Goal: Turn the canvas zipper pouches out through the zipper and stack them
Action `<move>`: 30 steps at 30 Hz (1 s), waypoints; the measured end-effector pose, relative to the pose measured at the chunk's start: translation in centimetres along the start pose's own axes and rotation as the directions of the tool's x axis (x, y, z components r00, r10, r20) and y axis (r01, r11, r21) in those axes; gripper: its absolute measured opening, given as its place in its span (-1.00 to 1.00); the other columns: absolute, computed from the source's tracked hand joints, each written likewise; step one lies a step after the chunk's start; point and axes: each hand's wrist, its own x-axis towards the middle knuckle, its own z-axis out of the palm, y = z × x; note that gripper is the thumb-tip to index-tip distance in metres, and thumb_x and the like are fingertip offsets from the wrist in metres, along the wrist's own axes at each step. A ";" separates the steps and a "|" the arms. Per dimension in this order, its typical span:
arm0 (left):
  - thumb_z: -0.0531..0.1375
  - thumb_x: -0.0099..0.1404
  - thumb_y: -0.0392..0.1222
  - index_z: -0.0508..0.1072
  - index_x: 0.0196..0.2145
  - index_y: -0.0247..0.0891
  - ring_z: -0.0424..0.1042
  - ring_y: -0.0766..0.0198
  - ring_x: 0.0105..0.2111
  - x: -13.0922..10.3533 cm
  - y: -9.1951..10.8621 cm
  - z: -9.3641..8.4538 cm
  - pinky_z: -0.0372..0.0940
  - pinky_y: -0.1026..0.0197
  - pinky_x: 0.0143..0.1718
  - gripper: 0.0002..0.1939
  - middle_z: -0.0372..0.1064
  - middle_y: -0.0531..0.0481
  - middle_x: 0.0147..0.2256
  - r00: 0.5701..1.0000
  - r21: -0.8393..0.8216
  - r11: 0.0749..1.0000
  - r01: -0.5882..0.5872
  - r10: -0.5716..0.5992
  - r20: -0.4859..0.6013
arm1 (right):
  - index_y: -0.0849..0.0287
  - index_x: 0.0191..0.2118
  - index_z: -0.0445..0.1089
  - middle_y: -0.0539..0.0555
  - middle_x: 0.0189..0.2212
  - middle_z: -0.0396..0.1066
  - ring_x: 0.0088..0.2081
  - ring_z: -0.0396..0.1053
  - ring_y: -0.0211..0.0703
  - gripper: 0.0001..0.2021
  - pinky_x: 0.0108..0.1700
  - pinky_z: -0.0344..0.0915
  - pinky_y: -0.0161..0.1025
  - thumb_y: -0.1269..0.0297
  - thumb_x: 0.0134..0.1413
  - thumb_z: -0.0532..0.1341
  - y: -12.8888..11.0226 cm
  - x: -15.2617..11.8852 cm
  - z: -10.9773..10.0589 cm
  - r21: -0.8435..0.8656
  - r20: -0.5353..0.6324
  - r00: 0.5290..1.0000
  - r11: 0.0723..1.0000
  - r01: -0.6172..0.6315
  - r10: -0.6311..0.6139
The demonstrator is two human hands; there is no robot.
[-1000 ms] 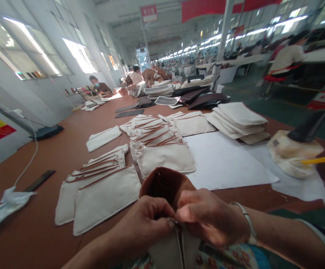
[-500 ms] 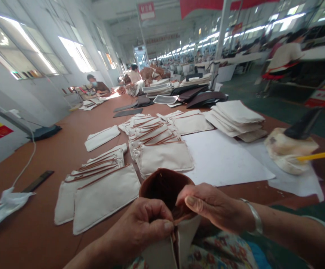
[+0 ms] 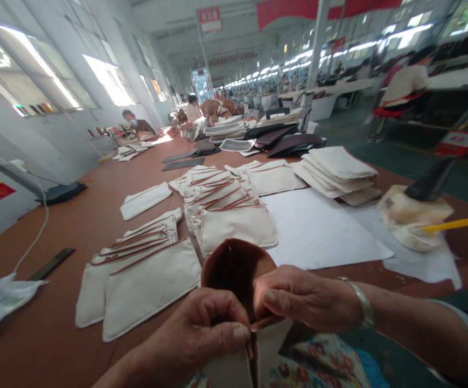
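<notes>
A pouch with an off-white outside and a brown lining (image 3: pixel 234 269) stands open at the table's near edge, its mouth facing up. My left hand (image 3: pixel 209 328) pinches the pouch's near rim between thumb and forefinger, beside a gap between two off-white panels. On the other side of that gap, my right hand (image 3: pixel 306 299) grips the right part of the rim, its fingers inside the mouth and its thumb over the edge. The fingertips inside are hidden. Flat off-white pouches with brown edging (image 3: pixel 153 285) lie just to the left.
More pouches (image 3: pixel 237 226) overlap mid-table, beside white paper (image 3: pixel 322 231). Off-white pieces (image 3: pixel 339 167) are stacked behind the paper. To the right stand a wrapped pot (image 3: pixel 413 215) and a yellow handle (image 3: pixel 460 223). A dark bar (image 3: pixel 51 264) lies left. Other people sit farther back.
My right hand has lowered slightly, and its thumb and fingers have closed on the pouch's rim. The left hand keeps its pinch in nearly the same place. The view has shifted slightly.
</notes>
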 end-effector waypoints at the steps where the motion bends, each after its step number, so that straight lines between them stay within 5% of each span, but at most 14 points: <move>1: 0.30 0.25 0.05 0.45 -0.37 -0.37 0.11 0.42 -0.52 -0.1 0.2 0.0 -0.03 0.35 -0.52 -0.63 0.30 0.02 -0.49 1.000 0.044 0.999 -0.010 0.010 -0.008 | 0.23 -0.40 0.21 -0.03 -0.47 0.17 -0.45 0.11 -0.34 -0.59 -0.41 0.12 -0.40 0.08 0.42 -0.08 -0.4 0.3 -0.1 -0.013 0.014 1.000 1.000 0.002 -0.002; 4: 0.32 0.22 0.06 0.47 -0.36 -0.38 0.08 0.42 -0.51 -0.5 1.1 -0.4 -0.05 0.35 -0.51 -0.62 0.23 0.08 -0.51 0.999 0.147 0.989 -0.009 0.014 -0.036 | 0.19 -0.50 0.11 -0.08 -0.57 0.10 -0.51 0.01 -0.36 -0.63 -0.47 0.03 -0.41 0.17 0.35 0.03 -1.0 1.0 0.0 -0.138 0.040 0.999 0.990 0.039 -0.034; 8: 0.44 -0.02 0.10 0.52 -0.27 -0.37 0.16 0.36 -0.49 -1.2 1.9 -1.4 -0.01 0.34 -0.50 -0.49 0.30 0.06 -0.48 0.992 0.085 0.989 0.119 -0.121 0.025 | 0.19 -0.51 0.13 -0.08 -0.58 0.12 -0.52 0.03 -0.37 -0.68 -0.49 0.01 -0.40 0.23 0.27 0.10 -0.1 1.1 0.5 -0.178 0.036 0.998 0.982 0.055 -0.050; 12: 0.22 0.16 0.01 0.55 -0.42 -0.41 0.12 0.37 -0.54 -1.0 1.7 -1.8 -0.02 0.31 -0.53 -0.64 0.26 0.02 -0.54 0.995 -0.043 0.996 0.072 -0.074 -0.067 | 0.22 -0.47 0.20 -0.05 -0.52 0.15 -0.50 0.07 -0.36 -0.71 -0.51 -0.01 -0.40 0.21 0.26 0.13 0.6 1.0 0.2 -0.099 0.041 0.999 0.995 0.028 -0.024; 18: 0.26 0.04 -0.16 0.54 -0.43 -0.38 0.13 0.40 -0.60 -0.3 1.2 -0.7 0.00 0.35 -0.57 -0.80 0.28 0.05 -0.58 0.984 -0.006 0.989 0.148 -0.148 -0.104 | 0.24 -0.48 0.22 -0.06 -0.54 0.17 -0.51 0.06 -0.36 -0.76 -0.52 -0.02 -0.41 0.28 0.21 0.13 0.1 1.1 0.2 -0.090 0.056 0.998 0.996 -0.022 0.027; 26: 0.12 -0.12 -0.28 0.43 -0.54 -0.35 0.06 0.40 -0.61 0.1 1.1 0.7 -0.07 0.32 -0.60 -0.86 0.18 0.08 -0.63 0.961 0.153 0.986 0.061 -0.017 -0.276 | 0.23 -0.47 0.22 -0.05 -0.54 0.19 -0.52 0.09 -0.37 -0.79 -0.50 0.01 -0.41 0.33 0.18 0.11 0.9 1.5 -0.1 -0.182 -0.008 0.997 0.980 0.075 -0.077; 30: 0.14 -0.19 -0.30 0.48 -0.50 -0.37 0.12 0.37 -0.58 -0.1 1.7 0.5 -0.01 0.33 -0.58 -0.78 0.23 0.06 -0.60 0.976 0.060 0.996 0.062 -0.048 -0.214 | 0.24 -0.44 0.25 -0.02 -0.52 0.24 -0.51 0.13 -0.36 -0.80 -0.48 0.05 -0.40 0.32 0.21 0.09 0.4 1.4 -0.6 -0.201 -0.013 0.992 0.972 0.124 -0.129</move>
